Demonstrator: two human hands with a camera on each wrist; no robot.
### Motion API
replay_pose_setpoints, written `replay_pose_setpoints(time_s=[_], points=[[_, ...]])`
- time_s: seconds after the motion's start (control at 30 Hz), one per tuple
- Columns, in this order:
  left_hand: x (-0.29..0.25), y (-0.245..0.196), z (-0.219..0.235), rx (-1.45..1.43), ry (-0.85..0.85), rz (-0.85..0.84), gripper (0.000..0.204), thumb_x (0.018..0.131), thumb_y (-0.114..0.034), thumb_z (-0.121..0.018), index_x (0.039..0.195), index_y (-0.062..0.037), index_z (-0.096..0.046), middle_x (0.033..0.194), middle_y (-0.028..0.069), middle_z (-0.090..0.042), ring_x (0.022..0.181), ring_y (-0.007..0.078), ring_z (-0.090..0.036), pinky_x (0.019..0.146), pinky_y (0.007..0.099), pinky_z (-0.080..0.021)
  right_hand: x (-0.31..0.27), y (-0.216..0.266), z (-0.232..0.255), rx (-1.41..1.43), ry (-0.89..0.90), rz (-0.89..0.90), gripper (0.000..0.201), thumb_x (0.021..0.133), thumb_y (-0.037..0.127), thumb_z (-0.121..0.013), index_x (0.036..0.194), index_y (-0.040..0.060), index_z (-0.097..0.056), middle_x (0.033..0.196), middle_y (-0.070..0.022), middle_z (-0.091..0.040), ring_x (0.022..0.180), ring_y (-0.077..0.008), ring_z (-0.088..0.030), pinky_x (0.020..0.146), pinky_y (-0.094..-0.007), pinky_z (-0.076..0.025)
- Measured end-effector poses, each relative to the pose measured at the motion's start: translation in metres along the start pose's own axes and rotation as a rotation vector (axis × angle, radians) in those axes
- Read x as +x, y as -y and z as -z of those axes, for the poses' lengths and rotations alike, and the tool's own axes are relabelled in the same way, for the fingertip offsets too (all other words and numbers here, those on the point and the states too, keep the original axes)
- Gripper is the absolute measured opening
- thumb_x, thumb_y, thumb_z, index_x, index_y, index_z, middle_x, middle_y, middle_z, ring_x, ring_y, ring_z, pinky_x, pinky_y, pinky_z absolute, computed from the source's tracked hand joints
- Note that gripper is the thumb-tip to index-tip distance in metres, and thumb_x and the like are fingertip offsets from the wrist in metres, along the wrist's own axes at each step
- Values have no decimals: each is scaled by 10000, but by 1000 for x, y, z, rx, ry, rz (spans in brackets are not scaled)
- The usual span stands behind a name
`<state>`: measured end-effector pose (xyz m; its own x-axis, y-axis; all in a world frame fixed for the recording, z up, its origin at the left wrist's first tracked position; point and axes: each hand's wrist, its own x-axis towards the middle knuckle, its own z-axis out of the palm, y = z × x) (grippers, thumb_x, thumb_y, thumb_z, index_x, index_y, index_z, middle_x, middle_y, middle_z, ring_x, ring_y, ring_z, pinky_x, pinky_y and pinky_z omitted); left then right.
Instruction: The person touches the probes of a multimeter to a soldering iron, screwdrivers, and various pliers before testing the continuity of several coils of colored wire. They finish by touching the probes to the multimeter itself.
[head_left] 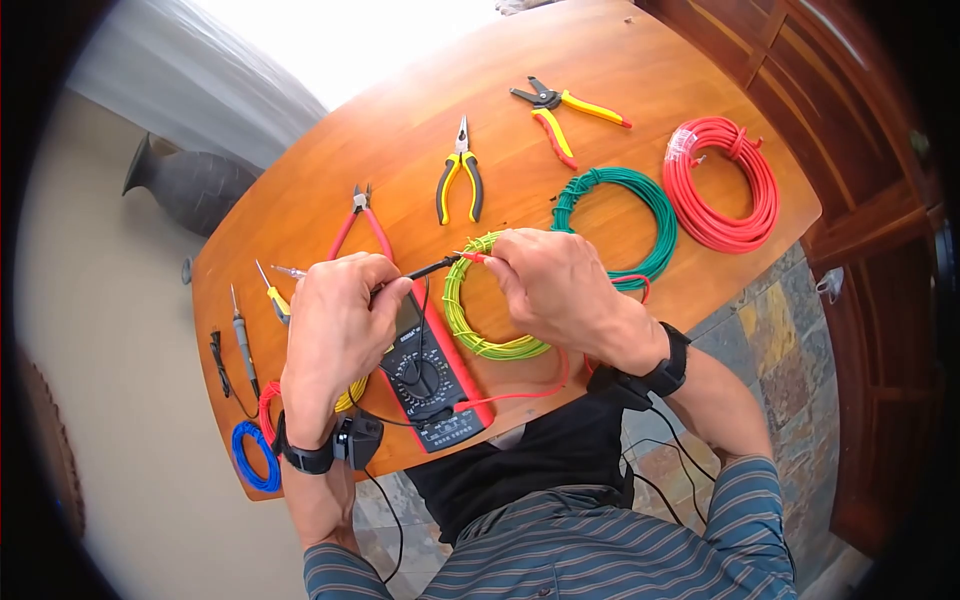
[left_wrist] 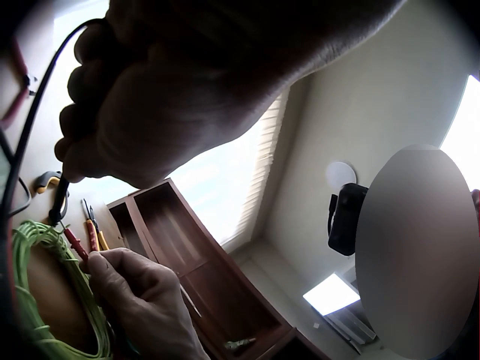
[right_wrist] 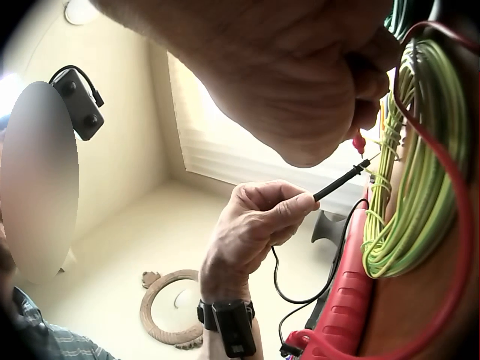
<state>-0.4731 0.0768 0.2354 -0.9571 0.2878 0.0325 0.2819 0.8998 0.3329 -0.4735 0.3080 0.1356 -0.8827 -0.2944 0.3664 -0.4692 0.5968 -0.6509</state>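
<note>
Wooden table: multimeter, yellow-green coil, green coil, large red coil, blue coil, needle-nose pliers, soldering iron.

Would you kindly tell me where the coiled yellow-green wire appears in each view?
Head: coiled yellow-green wire at the centre.
Left wrist: lower left corner.
Right wrist: along the right side.
Shared landmark: slim black pen-shaped test probe, pointing toward it in all three.

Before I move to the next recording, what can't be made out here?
Head view: the meter's reading, partly behind the left hand.
Head view: the dial setting, too small.
Head view: much of the yellow coil, behind the left wrist.
Head view: the red probe's handle, inside the right hand.
Head view: whether the red probe meets the black probe, too small.
</note>
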Motion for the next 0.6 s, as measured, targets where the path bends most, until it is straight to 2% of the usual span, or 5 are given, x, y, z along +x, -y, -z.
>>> replay_pose_setpoints(time_s=[0.27, 0.33, 0.4, 0.6], points=[[-13, 5, 11, -5, -17, 59, 128, 911, -117, -768, 896, 9, -748, 814, 173, -708, 789, 380, -708, 714, 453, -535, -1, 7, 0, 44, 31, 7, 141, 991, 96, -697, 917, -13, -646, 827, -202, -665, 787, -431, -683, 671, -498, -538], [-16, 10, 8, 19, -31, 1, 127, 916, -118, -766, 907, 9, -752, 817, 171, -710, 795, 380, -710, 716, 455, -534, -1, 6, -1, 36, 34, 11, 138, 989, 94, -699, 918, -14, -649, 827, -202, -665, 782, -430, -681, 671, -496, -538], [-17, 10, 7, 3, -33, 9, 130, 917, -118, -765, 903, 10, -750, 815, 171, -710, 794, 381, -709, 715, 457, -533, -1, 4, -3, 47, -28, 55, 180, 977, 114, -674, 854, 4, -601, 797, -188, -667, 765, -420, -696, 655, -515, -553], [-19, 10, 10, -5, -34, 20, 143, 917, -122, -769, 884, 13, -739, 813, 171, -710, 790, 381, -708, 710, 460, -532, 1, 6, -2, 7, 10, 45, 186, 971, 110, -680, 842, 3, -598, 785, -198, -662, 754, -426, -689, 646, -520, -544]])
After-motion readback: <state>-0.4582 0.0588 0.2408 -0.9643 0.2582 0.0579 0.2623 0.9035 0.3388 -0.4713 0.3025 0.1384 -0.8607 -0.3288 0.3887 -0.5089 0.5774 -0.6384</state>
